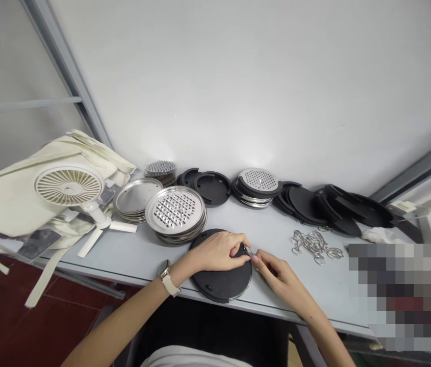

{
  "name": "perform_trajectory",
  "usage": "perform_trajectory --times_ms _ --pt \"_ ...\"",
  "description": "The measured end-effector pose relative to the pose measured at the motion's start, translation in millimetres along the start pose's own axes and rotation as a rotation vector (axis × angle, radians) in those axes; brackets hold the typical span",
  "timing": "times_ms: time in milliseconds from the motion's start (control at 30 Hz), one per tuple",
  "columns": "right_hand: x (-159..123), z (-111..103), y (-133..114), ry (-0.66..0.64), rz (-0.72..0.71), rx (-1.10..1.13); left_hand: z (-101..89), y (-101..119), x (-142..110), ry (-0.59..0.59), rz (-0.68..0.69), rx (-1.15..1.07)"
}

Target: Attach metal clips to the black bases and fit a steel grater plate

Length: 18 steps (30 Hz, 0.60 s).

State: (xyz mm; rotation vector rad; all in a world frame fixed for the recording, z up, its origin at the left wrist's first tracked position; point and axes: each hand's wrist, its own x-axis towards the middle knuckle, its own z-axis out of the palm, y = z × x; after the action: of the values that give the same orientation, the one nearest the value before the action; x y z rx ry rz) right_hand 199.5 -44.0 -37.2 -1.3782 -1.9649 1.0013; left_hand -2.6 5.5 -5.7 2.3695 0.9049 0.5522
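Note:
A black round lid (pixel 219 285) with a metal edge showing at its lower right lies flat near the table's front edge. My left hand (pixel 219 251), a watch on its wrist, rests over it with the fingers curled; thumb and index finger close in at the lid's right edge. Between the two hands is a small metal clip (pixel 249 251), partly hidden by fingers. Pinched on its outer end is my right hand (pixel 274 275), just right of the lid. A pile of similar wire clips (pixel 317 245) lies farther right.
Behind are stacked metal grater discs (pixel 176 210), plain metal discs (pixel 137 196), black rings (pixel 212 188) and a stack topped by a perforated disc (pixel 260 179). More black parts (pixel 307 205) lie right. A white fan (pixel 69 186) and cream bag (pixel 27 188) fill the left.

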Motion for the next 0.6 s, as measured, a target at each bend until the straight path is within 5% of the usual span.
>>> perform_trajectory --times_ms 600 --pt "1.5 -2.1 -1.5 -0.028 -0.011 0.013 0.6 -0.5 0.8 0.020 -0.004 0.032"
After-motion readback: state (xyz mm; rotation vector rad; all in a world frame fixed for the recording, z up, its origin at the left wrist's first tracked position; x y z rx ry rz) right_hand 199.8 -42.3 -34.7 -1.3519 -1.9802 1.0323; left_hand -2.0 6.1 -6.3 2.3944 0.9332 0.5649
